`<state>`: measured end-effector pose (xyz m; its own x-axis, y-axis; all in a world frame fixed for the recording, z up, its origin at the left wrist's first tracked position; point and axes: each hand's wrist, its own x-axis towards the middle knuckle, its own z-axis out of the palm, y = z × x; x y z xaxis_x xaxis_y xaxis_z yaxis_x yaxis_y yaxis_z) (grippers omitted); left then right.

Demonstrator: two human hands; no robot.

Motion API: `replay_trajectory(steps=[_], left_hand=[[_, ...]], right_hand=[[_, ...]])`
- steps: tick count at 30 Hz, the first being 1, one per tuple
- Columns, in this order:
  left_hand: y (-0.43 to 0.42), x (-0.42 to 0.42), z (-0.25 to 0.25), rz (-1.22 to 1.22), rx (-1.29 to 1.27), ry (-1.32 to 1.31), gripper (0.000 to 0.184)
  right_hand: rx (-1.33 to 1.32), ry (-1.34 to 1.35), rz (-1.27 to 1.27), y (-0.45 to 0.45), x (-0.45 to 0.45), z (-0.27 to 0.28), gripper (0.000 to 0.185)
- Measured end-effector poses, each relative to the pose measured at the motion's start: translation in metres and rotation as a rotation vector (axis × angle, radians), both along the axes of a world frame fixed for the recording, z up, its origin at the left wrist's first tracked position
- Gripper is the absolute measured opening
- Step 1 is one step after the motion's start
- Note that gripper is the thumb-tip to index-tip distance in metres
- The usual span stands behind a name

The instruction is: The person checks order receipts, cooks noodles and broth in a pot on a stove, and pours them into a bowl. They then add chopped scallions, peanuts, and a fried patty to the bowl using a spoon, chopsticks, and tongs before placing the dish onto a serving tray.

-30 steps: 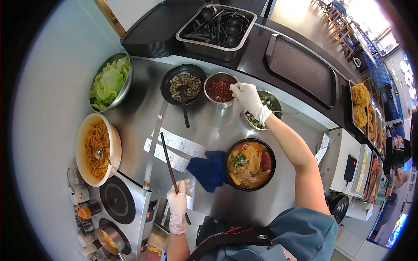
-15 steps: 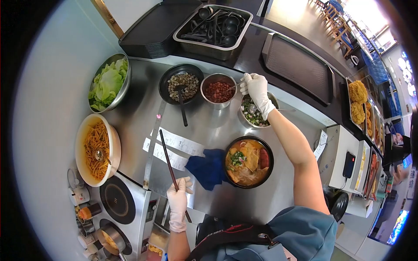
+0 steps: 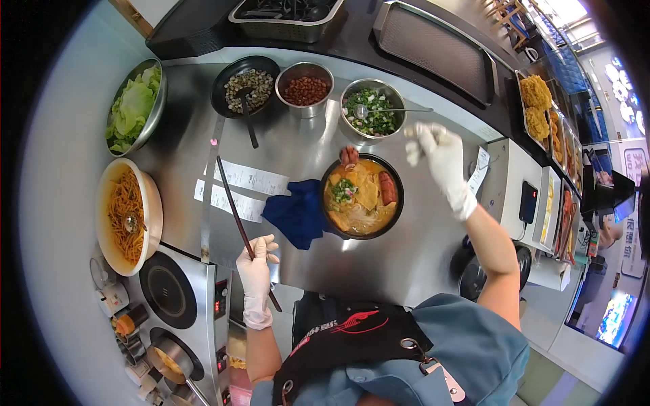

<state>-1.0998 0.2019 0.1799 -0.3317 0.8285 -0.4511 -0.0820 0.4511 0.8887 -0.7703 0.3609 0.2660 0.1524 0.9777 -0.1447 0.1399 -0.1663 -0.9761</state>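
My gloved left hand (image 3: 254, 274) grips a pair of long dark chopsticks (image 3: 233, 203) near the lower end, tips pointing away over the paper slips. My gloved right hand (image 3: 439, 162), slightly blurred, has its fingers pinched round a spoon whose thin handle barely shows. A heap of reddish peanuts (image 3: 349, 155) at the far rim of the soup bowl appears to lie on that spoon. In the black bowl (image 3: 399, 211) are noodle soup, a sausage (image 3: 388, 187), yellowish slices and chopped scallion. Beyond it stand a pot of scallions (image 3: 371, 111) with a spoon and a pot of peanuts (image 3: 305, 90).
A blue cloth (image 3: 294, 213) and paper slips (image 3: 237, 186) lie left of the bowl. A black pan of clams (image 3: 247, 88) with a ladle, a lettuce bowl (image 3: 133, 108) and a bowl of orange shreds (image 3: 125, 216) stand further left. An induction hob (image 3: 168, 289) is at lower left.
My right hand has lifted the spoon out of the peanut pot and moved right and nearer to me. Peanuts now show at the soup bowl's far rim. The chopsticks stay in my left hand.
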Motion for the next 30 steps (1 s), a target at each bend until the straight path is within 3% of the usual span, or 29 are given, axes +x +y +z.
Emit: replay_trajectory(steps=[3,5,6,9,10,11,12,13,15,18,19,23,25,28,30], left_hand=[[-0.002,0.001,0.003,-0.031,-0.011,0.011,0.028],[-0.002,0.000,0.001,-0.034,0.001,0.011,0.028],[-0.003,0.000,0.000,-0.031,0.007,0.012,0.029],[-0.003,0.000,0.001,-0.009,0.004,-0.005,0.029],[-0.003,0.000,0.002,-0.005,0.002,-0.015,0.029],[-0.004,0.000,0.004,0.003,0.004,-0.022,0.029],[-0.005,-0.002,0.000,0.016,-0.002,-0.040,0.028],[-0.008,-0.004,-0.003,0.040,-0.005,-0.049,0.027],[-0.009,-0.009,0.001,0.054,-0.017,-0.028,0.026],[-0.009,-0.023,0.004,0.121,-0.043,-0.018,0.025],[-0.010,-0.027,0.002,0.141,-0.040,-0.025,0.024],[-0.002,-0.040,-0.013,0.157,-0.025,-0.008,0.025],[0.010,-0.042,-0.012,0.157,-0.002,-0.038,0.027],[0.051,-0.052,-0.004,0.160,0.010,-0.092,0.030],[0.090,-0.062,-0.003,0.192,0.034,-0.140,0.032]], right_hand=[[-0.005,-0.040,0.090,-0.059,0.009,-0.027,0.018],[0.693,-0.857,0.558,-0.076,0.022,-0.034,0.016],[0.821,-0.951,0.620,-0.080,0.018,-0.030,0.019],[0.965,-1.149,0.451,-0.049,0.008,-0.027,0.020],[0.945,-1.304,0.289,-0.031,-0.004,-0.024,0.014],[0.651,-0.714,0.134,-0.008,-0.021,-0.020,0.008],[0.629,-0.534,0.033,0.018,-0.037,-0.022,0.015],[0.437,-0.205,-0.049,0.070,-0.063,-0.035,0.018],[0.201,-0.093,-0.003,0.114,-0.075,-0.053,0.024],[0.823,-1.023,-0.240,0.154,-0.099,-0.072,0.042],[0.932,-1.052,-0.200,0.154,-0.115,-0.058,0.040],[0.882,-1.294,0.773,0.128,-0.198,-0.065,0.030],[1.081,-1.396,0.933,0.119,-0.226,-0.104,0.026],[1.092,-1.576,1.133,0.127,-0.243,-0.123,0.024],[1.090,-1.422,1.010,0.140,-0.244,-0.110,0.025]])
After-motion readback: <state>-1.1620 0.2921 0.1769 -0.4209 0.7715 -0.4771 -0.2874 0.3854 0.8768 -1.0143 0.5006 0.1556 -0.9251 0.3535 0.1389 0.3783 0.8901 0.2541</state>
